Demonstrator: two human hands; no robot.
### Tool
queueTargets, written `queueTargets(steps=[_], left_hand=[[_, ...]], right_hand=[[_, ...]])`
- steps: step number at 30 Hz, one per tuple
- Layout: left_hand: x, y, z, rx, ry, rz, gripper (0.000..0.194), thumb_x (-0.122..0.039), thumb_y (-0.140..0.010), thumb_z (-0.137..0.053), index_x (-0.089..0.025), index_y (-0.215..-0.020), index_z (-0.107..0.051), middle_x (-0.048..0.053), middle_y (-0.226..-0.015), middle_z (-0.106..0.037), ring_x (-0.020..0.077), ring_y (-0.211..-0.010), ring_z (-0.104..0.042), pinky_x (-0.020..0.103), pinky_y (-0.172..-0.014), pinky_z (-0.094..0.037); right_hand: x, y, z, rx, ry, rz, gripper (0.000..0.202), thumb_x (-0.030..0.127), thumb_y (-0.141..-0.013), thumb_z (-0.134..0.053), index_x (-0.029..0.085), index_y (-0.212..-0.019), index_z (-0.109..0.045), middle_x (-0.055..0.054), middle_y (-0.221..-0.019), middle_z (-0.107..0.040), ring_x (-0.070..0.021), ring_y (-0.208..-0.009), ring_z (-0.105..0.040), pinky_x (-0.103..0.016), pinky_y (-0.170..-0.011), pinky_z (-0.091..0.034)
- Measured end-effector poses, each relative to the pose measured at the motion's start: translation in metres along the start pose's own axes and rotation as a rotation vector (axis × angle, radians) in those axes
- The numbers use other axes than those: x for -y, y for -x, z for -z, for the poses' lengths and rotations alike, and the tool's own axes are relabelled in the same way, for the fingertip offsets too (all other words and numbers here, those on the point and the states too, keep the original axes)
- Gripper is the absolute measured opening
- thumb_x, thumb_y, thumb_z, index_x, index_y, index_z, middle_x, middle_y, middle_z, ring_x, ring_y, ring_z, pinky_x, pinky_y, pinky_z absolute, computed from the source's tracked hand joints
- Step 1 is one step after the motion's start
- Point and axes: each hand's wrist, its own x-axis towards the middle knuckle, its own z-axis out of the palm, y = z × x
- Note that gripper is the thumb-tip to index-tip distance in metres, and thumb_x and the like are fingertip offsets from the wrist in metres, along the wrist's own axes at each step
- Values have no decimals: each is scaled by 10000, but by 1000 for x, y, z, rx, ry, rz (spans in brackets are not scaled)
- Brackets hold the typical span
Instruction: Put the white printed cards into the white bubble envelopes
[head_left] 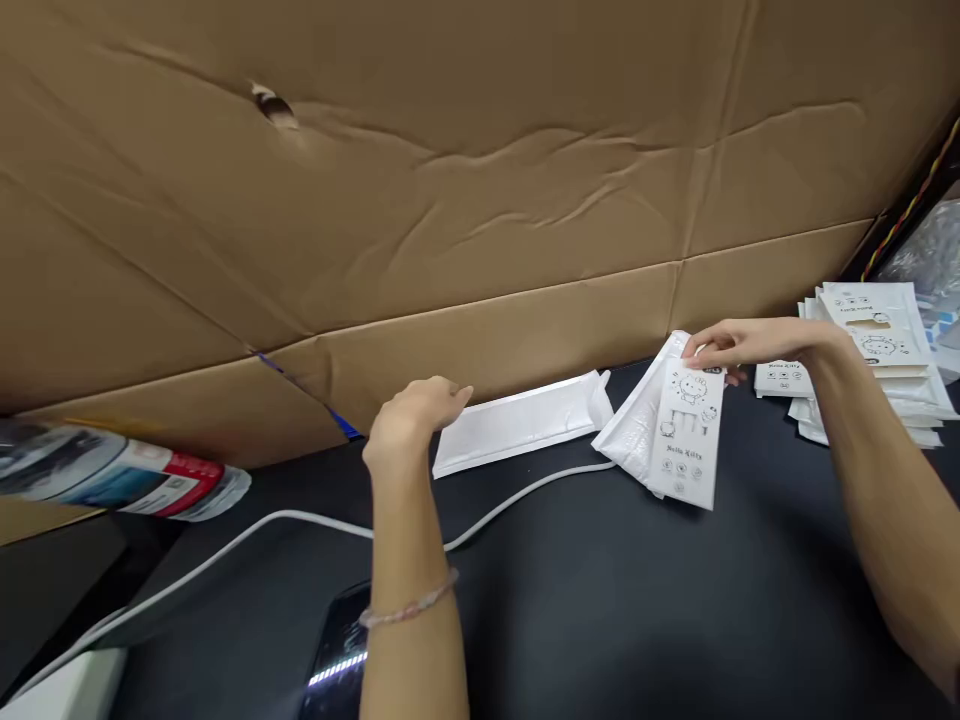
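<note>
My right hand (739, 345) pinches the top end of a flat white box (686, 430) with cartoon kitten drawings and "Hello Kitty" style lettering. Behind that box, partly covered by it and tilted to the left, is a white padded mailer (637, 430); whether my fingers grip it too is hard to see. My left hand (412, 420) hovers by the left end of a second padded mailer (521, 422), which lies flat near the cardboard. Its thumb points right, while its other fingers are mostly hidden behind the hand.
Right of my right hand, several printed boxes and mailers form a stack (877, 350). A white cable (525, 490) crosses the black table (600, 620). A phone (337, 650) lies by my left forearm, a water bottle (135, 475) farther left. Brown cardboard (480, 180) walls the back.
</note>
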Motion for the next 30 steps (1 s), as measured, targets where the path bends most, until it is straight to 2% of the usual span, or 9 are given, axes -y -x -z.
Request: queueTargets(steps=[1,2,6,9,12,17,23,26,30], left_hand=[[-13,5,-10,59,-73,-11,215,-295,-529,-768,-237,-463,-572,56,-532,-635,346,-807,-673,367,-753,-472],[-28,11,-22,258,-260,-93,208,-388,-662,-683,-234,-540,-616,98,-701,-712,360,-923,-669,393,-814,-468],[-79,40,-84,633,-271,-277,358,-500,-806,-570,-232,-996,-711,81,-1139,-724,269,-1045,-661,315,-891,-468],[-89,52,-122,841,-363,-314,621,-550,-690,-702,-161,-1170,-646,132,-1195,-690,296,-1035,-658,312,-825,-495],[-83,52,-136,897,-426,-336,699,-597,-690,-695,-146,-1218,-608,142,-1232,-660,308,-1080,-629,333,-847,-489],[-83,40,-115,753,-196,-348,463,-448,-693,-742,-175,-1064,-691,69,-1157,-704,281,-1066,-639,317,-914,-469],[-80,23,-81,191,431,-76,582,-408,-616,-823,-186,-1126,-652,82,-1102,-719,260,-999,-672,328,-823,-526],[-73,19,-75,55,707,11,512,-414,-625,-828,-168,-1047,-673,87,-1021,-738,239,-924,-686,312,-783,-542],[-69,16,-69,-7,765,6,347,-508,-750,-715,-168,-816,-691,62,-889,-737,220,-881,-675,296,-780,-524]], right_hand=[[-1,-2,-2,42,26,-55,360,439,-622,-834,176,-855,-754,-53,-759,-675,-130,-548,-615,-233,-481,-501],[-2,-4,-3,63,46,-109,387,439,-597,-847,172,-865,-765,-72,-793,-699,-149,-547,-643,-243,-475,-517],[-15,-13,1,3,103,-237,380,444,-597,-838,152,-832,-769,-127,-850,-742,-192,-527,-678,-282,-465,-547],[-32,-23,10,-270,144,-184,262,394,-641,-793,162,-741,-726,-90,-694,-720,-166,-459,-623,-274,-418,-502],[-46,-34,13,-441,149,-119,160,300,-656,-752,170,-632,-663,-42,-596,-668,-125,-450,-564,-237,-421,-445],[-50,-42,8,-453,35,-1,131,209,-691,-675,164,-584,-612,-19,-618,-626,-112,-542,-539,-237,-534,-446],[-31,-34,7,-503,-248,201,135,280,-799,-567,195,-853,-656,-23,-839,-671,-115,-757,-610,-261,-772,-507],[-18,-36,-6,-330,-425,274,177,309,-701,-706,167,-806,-686,-3,-671,-620,-116,-653,-583,-256,-655,-493],[-6,-50,-31,-244,-475,260,234,291,-585,-805,140,-721,-689,37,-549,-537,-63,-506,-465,-201,-484,-373]])
